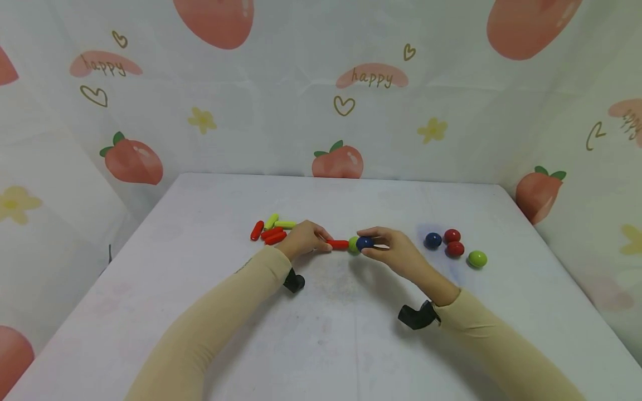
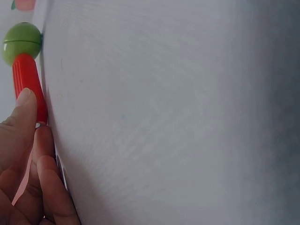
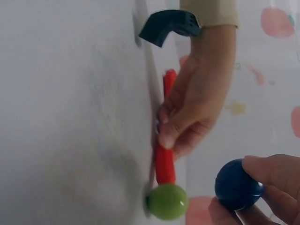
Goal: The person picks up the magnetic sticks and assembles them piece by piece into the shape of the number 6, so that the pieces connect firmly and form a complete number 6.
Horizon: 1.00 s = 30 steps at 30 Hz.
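Between thumb and fingers, my left hand (image 1: pixel 307 239) pinches a red rod (image 1: pixel 339 244) near its left end. A green ball (image 1: pixel 353 244) sits on the rod's right end; the left wrist view shows ball (image 2: pixel 22 43) and rod (image 2: pixel 29 79) joined. My right hand (image 1: pixel 396 252) holds a dark blue ball (image 1: pixel 365 243) by thumb and fingertips, close to the green ball. In the right wrist view a gap separates the blue ball (image 3: pixel 238 184) from the green ball (image 3: pixel 168 201).
Several red rods (image 1: pixel 273 233) and yellow-green rods (image 1: pixel 285 224) lie left of my left hand on the white table (image 1: pixel 321 345). Right of my right hand are a blue ball (image 1: pixel 433 240), two red balls (image 1: pixel 455 249) and a green ball (image 1: pixel 477 258). A patterned cloth (image 1: pixel 281 111) hangs behind.
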{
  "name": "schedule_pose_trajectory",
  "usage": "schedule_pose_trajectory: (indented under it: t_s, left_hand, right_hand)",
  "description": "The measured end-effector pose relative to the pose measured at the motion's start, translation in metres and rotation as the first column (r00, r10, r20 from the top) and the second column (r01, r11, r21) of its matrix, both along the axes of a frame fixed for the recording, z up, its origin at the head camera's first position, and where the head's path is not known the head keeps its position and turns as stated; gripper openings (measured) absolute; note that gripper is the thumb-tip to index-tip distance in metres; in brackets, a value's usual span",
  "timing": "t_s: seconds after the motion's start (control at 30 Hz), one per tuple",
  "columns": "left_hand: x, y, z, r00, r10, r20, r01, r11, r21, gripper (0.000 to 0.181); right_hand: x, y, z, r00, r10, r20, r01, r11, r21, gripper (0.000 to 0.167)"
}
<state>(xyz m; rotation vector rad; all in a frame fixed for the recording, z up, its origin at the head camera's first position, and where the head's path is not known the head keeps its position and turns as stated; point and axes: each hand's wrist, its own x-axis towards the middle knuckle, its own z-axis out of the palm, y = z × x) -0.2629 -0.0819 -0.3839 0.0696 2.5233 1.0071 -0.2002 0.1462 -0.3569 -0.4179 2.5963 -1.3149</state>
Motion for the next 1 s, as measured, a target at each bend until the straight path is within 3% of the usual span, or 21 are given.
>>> schedule_pose_trajectory:
  t_s: [0.27,0.57,1.0]
  left_hand:
    - [0.0,0.001,0.001,1.0,-0.006,-0.002,0.006,1.0,-0.012,0.019]
    - [0.002,0.0,0.003,0.999,-0.032,-0.021,0.032,0.999,-0.016,0.02]
    - [0.0,-0.001,0.0,0.998,-0.044,-0.046,0.043,0.999,-0.02,0.02]
  right_hand:
    - [0.008,-0.018,-0.012,0.997,0.075,0.016,-0.075,0.997,0.0,0.036]
    - [0.008,-0.028,-0.024,0.987,0.158,0.02,-0.159,0.987,0.03,0.035]
    - [0.006,-0.031,-0.031,0.979,0.197,0.05,-0.2,0.977,0.067,0.032]
